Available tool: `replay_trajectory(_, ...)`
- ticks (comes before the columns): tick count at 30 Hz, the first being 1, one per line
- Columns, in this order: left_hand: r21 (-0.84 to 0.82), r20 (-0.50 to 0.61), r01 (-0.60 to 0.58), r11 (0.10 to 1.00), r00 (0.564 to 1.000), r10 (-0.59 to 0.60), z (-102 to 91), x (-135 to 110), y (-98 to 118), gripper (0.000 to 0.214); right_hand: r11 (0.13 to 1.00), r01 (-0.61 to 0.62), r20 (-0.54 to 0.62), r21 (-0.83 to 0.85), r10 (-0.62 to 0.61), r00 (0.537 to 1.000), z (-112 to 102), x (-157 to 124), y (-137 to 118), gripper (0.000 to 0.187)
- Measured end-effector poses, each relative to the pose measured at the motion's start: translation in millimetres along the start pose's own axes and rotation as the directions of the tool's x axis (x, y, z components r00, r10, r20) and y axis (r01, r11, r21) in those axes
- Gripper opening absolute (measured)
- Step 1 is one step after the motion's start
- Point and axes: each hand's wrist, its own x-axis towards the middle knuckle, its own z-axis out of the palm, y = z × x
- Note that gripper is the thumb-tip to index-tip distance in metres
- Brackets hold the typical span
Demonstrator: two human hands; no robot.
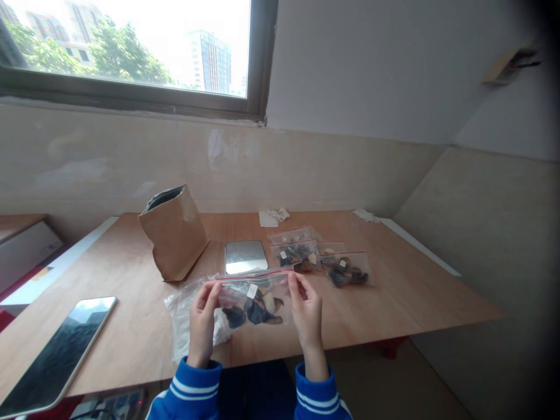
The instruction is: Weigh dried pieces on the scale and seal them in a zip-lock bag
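A clear zip bag (258,303) with a red seal strip hangs between my hands over the table's front edge. Dark and pale dried pieces and a small white label show inside it. My left hand (205,315) pinches its upper left corner, and my right hand (306,306) grips the upper right corner. Under and beside my left hand lies a crumpled clear plastic bag (181,318). Just beyond the held bag is a flat silver scale (245,256). Several similar filled zip bags (345,271) lie behind my right hand, partly overlapping.
An upright brown paper bag (175,239), open at the top, stands at the left on the wooden table (415,291). A large phone or tablet (61,353) lies at the front left. White paper scraps (273,217) rest along the back.
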Motion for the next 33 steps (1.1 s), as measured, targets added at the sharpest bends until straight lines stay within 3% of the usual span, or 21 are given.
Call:
replay_trajectory(7,0.164,0.114,-0.059,0.985,0.993,0.04,-11.1,2.5,-1.7,0.029,0.998,-0.044,0.068,0.05,0.041,0.997,-1.6,3.6,15.8,0.039)
replay_trajectory(13,0.213,0.158,-0.123,0.969,0.983,0.09,-12.0,1.5,-3.0,0.025,0.999,0.041,0.111,0.034,-0.044,0.993,3.0,0.5,9.4,0.039)
replay_trajectory(23,0.307,0.023,-0.169,0.937,0.985,0.17,-18.3,6.0,-9.5,0.026,1.0,0.02,0.005,0.005,-0.02,1.0,5.2,1.4,21.3,0.04)
replay_trajectory(33,0.334,0.055,-0.179,0.925,0.984,0.17,-24.2,11.3,-19.2,0.03,0.993,-0.096,0.148,0.068,0.086,0.985,-2.6,8.0,47.0,0.042)
